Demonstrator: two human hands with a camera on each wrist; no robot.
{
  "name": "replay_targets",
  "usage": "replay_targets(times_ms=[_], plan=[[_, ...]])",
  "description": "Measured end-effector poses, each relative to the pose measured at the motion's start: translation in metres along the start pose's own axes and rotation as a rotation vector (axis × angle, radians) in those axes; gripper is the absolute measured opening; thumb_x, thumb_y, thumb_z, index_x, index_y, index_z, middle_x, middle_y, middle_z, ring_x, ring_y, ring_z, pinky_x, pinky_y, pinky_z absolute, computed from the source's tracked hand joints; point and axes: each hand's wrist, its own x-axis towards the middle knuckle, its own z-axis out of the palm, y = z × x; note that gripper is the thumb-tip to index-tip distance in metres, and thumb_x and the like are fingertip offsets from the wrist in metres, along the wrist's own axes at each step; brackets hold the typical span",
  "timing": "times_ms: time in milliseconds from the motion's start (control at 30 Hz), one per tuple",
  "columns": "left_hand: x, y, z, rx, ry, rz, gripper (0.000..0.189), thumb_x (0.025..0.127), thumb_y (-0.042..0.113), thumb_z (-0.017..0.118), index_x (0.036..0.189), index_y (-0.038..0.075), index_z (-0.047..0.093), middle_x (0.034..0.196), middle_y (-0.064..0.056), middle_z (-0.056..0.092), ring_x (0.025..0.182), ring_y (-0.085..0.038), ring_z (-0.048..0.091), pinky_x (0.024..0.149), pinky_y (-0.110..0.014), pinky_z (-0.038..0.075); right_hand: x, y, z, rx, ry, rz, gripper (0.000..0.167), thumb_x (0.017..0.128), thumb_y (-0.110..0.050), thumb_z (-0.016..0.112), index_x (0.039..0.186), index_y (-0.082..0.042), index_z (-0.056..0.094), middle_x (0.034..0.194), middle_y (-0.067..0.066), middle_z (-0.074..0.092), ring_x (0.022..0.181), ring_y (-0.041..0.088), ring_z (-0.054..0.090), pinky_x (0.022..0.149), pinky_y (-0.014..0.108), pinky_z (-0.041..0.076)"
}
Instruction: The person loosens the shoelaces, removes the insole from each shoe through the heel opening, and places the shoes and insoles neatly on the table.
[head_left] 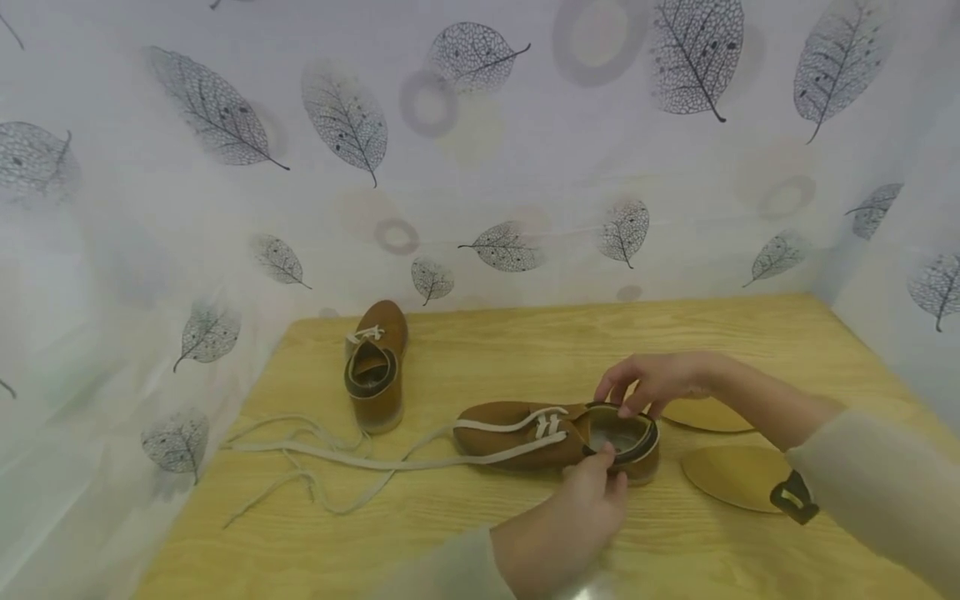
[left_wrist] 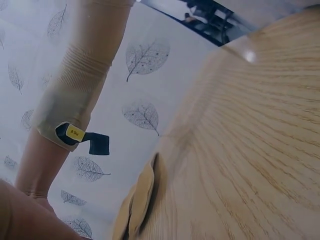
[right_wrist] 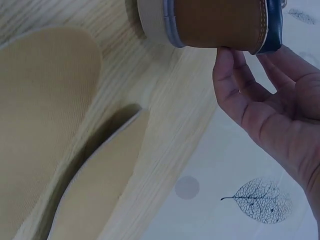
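A brown lace-up shoe [head_left: 487,450] lies on the wooden table with its toe to the left and its heel to the right. My left hand [head_left: 592,504] grips the near side of its dark padded collar, thumb over the rim. At the far side of the collar, my right hand [head_left: 652,385] holds the rim between thumb and fingers. In the right wrist view the fingers of that hand [right_wrist: 285,100] touch the brown heel [right_wrist: 220,22] from outside. Long pale laces [head_left: 352,458] trail leftward from the shoe. The left wrist view hides my left fingers' hold.
A second brown shoe [head_left: 378,410] stands at the back left, toe away. Two tan insoles, one nearer [head_left: 727,475] and one farther [head_left: 705,416], lie right of the held shoe. Leaf-patterned cloth [head_left: 510,167] surrounds the table [head_left: 750,333] at the back and sides.
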Motion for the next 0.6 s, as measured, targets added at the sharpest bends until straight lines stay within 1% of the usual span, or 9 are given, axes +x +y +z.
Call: replay_targets(times_ms=[33, 133, 200, 267, 333, 400, 500, 567, 600], plan=[[-0.001, 0.002, -0.003, -0.002, -0.011, -0.004, 0.081, 0.094, 0.003, 0.054, 0.143, -0.007, -0.009, 0.142, -0.035, 0.009, 0.135, -0.042, 0.023, 0.114, -0.039, 0.03, 0.0, -0.001, 0.002, -0.007, 0.008, -0.004, 0.03, 0.09, -0.005, 0.062, 0.12, -0.005, 0.057, 0.109, 0.014, 0.057, 0.088, 0.019, 0.059, 0.068, 0.03, 0.055], [-0.002, 0.007, -0.01, 0.0, -0.037, -0.012, 0.062, 0.095, 0.003, 0.052, 0.14, -0.01, 0.011, 0.134, -0.025, 0.032, 0.125, -0.032, 0.04, 0.111, -0.034, 0.036, 0.001, -0.002, 0.009, -0.021, 0.027, -0.018, 0.03, 0.09, -0.006, 0.062, 0.12, -0.005, 0.057, 0.11, 0.013, 0.056, 0.089, 0.019, 0.058, 0.068, 0.032, 0.057], [-0.003, 0.012, -0.015, 0.009, -0.066, -0.023, 0.05, 0.097, 0.004, 0.049, 0.135, -0.012, 0.022, 0.13, -0.019, 0.039, 0.118, -0.025, 0.044, 0.109, -0.031, 0.039, 0.002, -0.004, 0.013, -0.019, 0.033, -0.034, 0.03, 0.09, -0.005, 0.061, 0.12, -0.004, 0.056, 0.111, 0.014, 0.056, 0.09, 0.02, 0.06, 0.069, 0.033, 0.058], [-0.003, 0.016, -0.02, 0.025, -0.093, -0.028, 0.048, 0.098, 0.004, 0.046, 0.135, -0.013, 0.022, 0.13, -0.018, 0.041, 0.117, -0.023, 0.045, 0.109, -0.031, 0.038, 0.003, -0.005, 0.018, -0.007, 0.044, -0.038, 0.029, 0.09, -0.004, 0.061, 0.119, -0.004, 0.056, 0.111, 0.015, 0.057, 0.089, 0.02, 0.062, 0.068, 0.033, 0.058], [-0.003, 0.021, -0.023, 0.033, -0.108, -0.026, 0.057, 0.098, 0.003, 0.045, 0.14, -0.012, 0.009, 0.131, -0.018, 0.039, 0.12, -0.025, 0.043, 0.111, -0.033, 0.036, 0.004, -0.007, 0.022, 0.011, 0.06, -0.036, 0.028, 0.09, -0.003, 0.061, 0.118, -0.004, 0.057, 0.11, 0.015, 0.058, 0.087, 0.02, 0.063, 0.068, 0.033, 0.059], [-0.002, 0.025, -0.026, 0.06, -0.112, -0.021, 0.061, 0.097, 0.003, 0.046, 0.14, -0.012, 0.005, 0.131, -0.02, 0.038, 0.122, -0.026, 0.042, 0.112, -0.034, 0.035, 0.006, -0.009, 0.026, 0.023, 0.075, -0.034, 0.029, 0.089, -0.003, 0.061, 0.117, -0.003, 0.057, 0.11, 0.016, 0.058, 0.087, 0.021, 0.063, 0.068, 0.034, 0.059], [-0.002, 0.033, -0.031, 0.113, -0.112, -0.022, 0.058, 0.097, 0.004, 0.048, 0.139, -0.014, 0.012, 0.131, -0.021, 0.04, 0.122, -0.027, 0.044, 0.112, -0.035, 0.035, 0.009, -0.013, 0.033, 0.051, 0.115, -0.017, 0.03, 0.087, -0.001, 0.063, 0.116, -0.004, 0.057, 0.11, 0.016, 0.058, 0.087, 0.022, 0.064, 0.07, 0.037, 0.06], [-0.003, 0.038, -0.036, 0.157, -0.118, -0.022, 0.05, 0.097, 0.006, 0.048, 0.135, -0.015, 0.025, 0.134, -0.023, 0.04, 0.125, -0.03, 0.043, 0.112, -0.036, 0.035, 0.011, -0.016, 0.039, 0.053, 0.136, -0.015, 0.031, 0.087, -0.001, 0.063, 0.117, -0.003, 0.056, 0.11, 0.017, 0.058, 0.088, 0.023, 0.064, 0.07, 0.038, 0.06], [-0.003, 0.04, -0.038, 0.172, -0.118, -0.019, 0.048, 0.097, 0.006, 0.048, 0.135, -0.015, 0.027, 0.136, -0.024, 0.039, 0.128, -0.031, 0.042, 0.113, -0.037, 0.033, 0.012, -0.016, 0.041, 0.061, 0.15, -0.012, 0.031, 0.086, 0.0, 0.063, 0.117, -0.003, 0.056, 0.11, 0.017, 0.058, 0.088, 0.024, 0.064, 0.07, 0.039, 0.06]])
